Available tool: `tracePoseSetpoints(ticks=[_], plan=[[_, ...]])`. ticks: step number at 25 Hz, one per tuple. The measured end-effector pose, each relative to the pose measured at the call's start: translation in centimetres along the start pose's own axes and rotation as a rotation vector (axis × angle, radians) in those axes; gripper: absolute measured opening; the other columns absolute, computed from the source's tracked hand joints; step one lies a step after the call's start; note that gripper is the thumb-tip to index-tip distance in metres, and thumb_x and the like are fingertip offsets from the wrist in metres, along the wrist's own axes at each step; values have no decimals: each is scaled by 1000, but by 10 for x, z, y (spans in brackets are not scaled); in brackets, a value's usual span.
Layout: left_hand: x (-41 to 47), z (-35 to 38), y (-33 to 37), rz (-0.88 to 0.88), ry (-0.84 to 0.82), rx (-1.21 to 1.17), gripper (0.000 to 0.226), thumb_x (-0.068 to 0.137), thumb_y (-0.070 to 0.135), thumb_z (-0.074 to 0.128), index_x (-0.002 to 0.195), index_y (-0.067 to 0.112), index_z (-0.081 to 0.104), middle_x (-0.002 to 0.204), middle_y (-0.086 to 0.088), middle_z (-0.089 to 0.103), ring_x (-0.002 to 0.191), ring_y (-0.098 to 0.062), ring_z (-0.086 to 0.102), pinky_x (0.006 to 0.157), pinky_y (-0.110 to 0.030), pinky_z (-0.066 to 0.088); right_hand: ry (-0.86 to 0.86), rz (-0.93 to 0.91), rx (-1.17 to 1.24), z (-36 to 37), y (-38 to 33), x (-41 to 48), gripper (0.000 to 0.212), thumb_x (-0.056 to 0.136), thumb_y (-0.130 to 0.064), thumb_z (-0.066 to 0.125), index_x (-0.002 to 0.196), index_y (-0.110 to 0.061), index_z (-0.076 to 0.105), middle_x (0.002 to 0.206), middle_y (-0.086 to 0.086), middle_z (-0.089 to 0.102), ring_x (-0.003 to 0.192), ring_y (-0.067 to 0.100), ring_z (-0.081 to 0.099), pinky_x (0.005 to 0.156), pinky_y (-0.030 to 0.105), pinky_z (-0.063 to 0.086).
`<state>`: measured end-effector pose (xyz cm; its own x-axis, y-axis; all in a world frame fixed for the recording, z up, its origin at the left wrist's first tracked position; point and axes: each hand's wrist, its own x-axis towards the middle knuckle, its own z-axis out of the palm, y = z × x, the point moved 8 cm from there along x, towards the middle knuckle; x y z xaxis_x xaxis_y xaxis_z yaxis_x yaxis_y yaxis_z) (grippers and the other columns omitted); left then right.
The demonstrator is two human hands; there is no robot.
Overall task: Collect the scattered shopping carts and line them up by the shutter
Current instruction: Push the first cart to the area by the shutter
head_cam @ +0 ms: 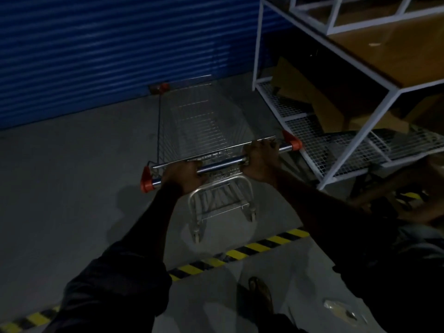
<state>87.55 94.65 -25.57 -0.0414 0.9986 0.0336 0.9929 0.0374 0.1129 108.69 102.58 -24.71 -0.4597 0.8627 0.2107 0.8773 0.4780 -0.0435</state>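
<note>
Left fingers (189, 168): curled together over the top of the chrome handle bar with orange plastic end caps (221, 165), clamped on its left part.
Right fingers (262, 145): wrapped tight around the same bar towards its right end, knuckles up.
Left hand (183, 175): back of the hand facing up, just inside the left orange cap.
Right hand (260, 162): same overhand grip, a little short of the right orange cap.
Arms: both stretched forward and nearly straight, in dark sleeves pushed up above the elbows.
Silver wire shopping cart (204, 126): long grid basket of thin shiny rods, narrowing towards its far end, which is at the foot of the shutter; rounded tube frame and small wheels below the handle.
Blue corrugated metal shutter (108, 51): closed, with horizontal ribs, across the far left.
White metal rack (360, 138): square-tube frame with white mesh lower shelves, just right of the cart.
Brown cardboard pieces (312, 97): flat, lying tilted on the mesh.
Yellow-and-black striped floor tape (252, 248): runs diagonally across the smooth grey concrete floor (72, 176), near side of the cart's wheels.
Foot in a dark sandal (260, 294): on the near side of the tape.
</note>
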Motion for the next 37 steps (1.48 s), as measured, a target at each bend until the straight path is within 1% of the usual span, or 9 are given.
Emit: tracePoseSetpoints(ticks=[5, 8, 10, 14, 18, 24, 27, 31, 37], plan=[[81, 5, -10, -14, 87, 15, 49, 74, 61, 46, 105, 28, 66, 95, -5, 74, 90, -33, 69, 77, -38, 54, -24, -59, -3, 21, 32, 90, 41, 63, -45, 65, 96, -21, 67, 103, 5, 68, 102, 37, 61, 94, 52, 39], [101, -9, -4, 34, 267, 140, 44, 67, 38, 67, 107, 19, 66, 105, -7, 66, 97, -33, 60, 85, -44, 44, -47, -43, 12, 25, 43, 125, 41, 65, -41, 70, 100, -22, 66, 109, 6, 66, 110, 37, 57, 101, 55, 36], [99, -15, -9, -48, 360, 184, 49, 69, 32, 66, 116, 19, 63, 116, -6, 60, 105, -32, 54, 90, -46, 38, 5, -33, 50, 25, 47, 134, 41, 62, -37, 70, 99, -20, 66, 105, 9, 68, 107, 38, 59, 102, 56, 37], [95, -10, -27, -136, 309, 277, 54, 82, 38, 62, 134, 26, 51, 133, -2, 52, 122, -29, 48, 101, -55, 31, 83, -82, 78, 27, 41, 136, 55, 61, -37, 76, 110, -14, 63, 105, 13, 66, 105, 39, 57, 96, 51, 41], [103, -10, -40, -134, 228, 249, 57, 84, 45, 61, 137, 25, 50, 133, -5, 52, 125, -32, 46, 103, -66, 32, 70, -113, 49, 28, 34, 138, 59, 63, -36, 76, 114, -10, 63, 106, 13, 67, 104, 38, 59, 97, 49, 40], [92, -10, -45, -120, 263, 152, 59, 84, 44, 69, 137, 25, 50, 131, -5, 54, 122, -31, 50, 99, -62, 38, 93, -131, 35, 24, 27, 127, 62, 55, -30, 78, 112, -11, 63, 105, 14, 64, 103, 39, 57, 100, 54, 40], [58, -17, -46, -142, 330, 98, 65, 92, 65, 53, 143, 25, 48, 138, -6, 51, 131, -29, 45, 110, -58, 29, 137, -157, 59, 13, 4, 107, 67, 57, -31, 67, 121, -13, 59, 118, 13, 59, 114, 37, 51, 106, 55, 30], [-31, -46, -68, -308, 426, 14, 63, 96, 62, 49, 145, 22, 43, 142, -7, 48, 130, -31, 45, 98, -49, 33, 171, -289, 204, -6, -71, 57, 70, 61, -25, 67, 130, -13, 55, 128, 13, 53, 116, 34, 46, 99, 51, 34], [-236, -77, -124, -592, 450, 39, 48, 99, 49, 51, 140, 25, 48, 135, -7, 52, 126, -33, 47, 99, -53, 35, -115, -605, 376, -18, -238, -40, 60, 66, -26, 67, 125, -18, 58, 120, 8, 56, 115, 33, 51, 90, 42, 39]])
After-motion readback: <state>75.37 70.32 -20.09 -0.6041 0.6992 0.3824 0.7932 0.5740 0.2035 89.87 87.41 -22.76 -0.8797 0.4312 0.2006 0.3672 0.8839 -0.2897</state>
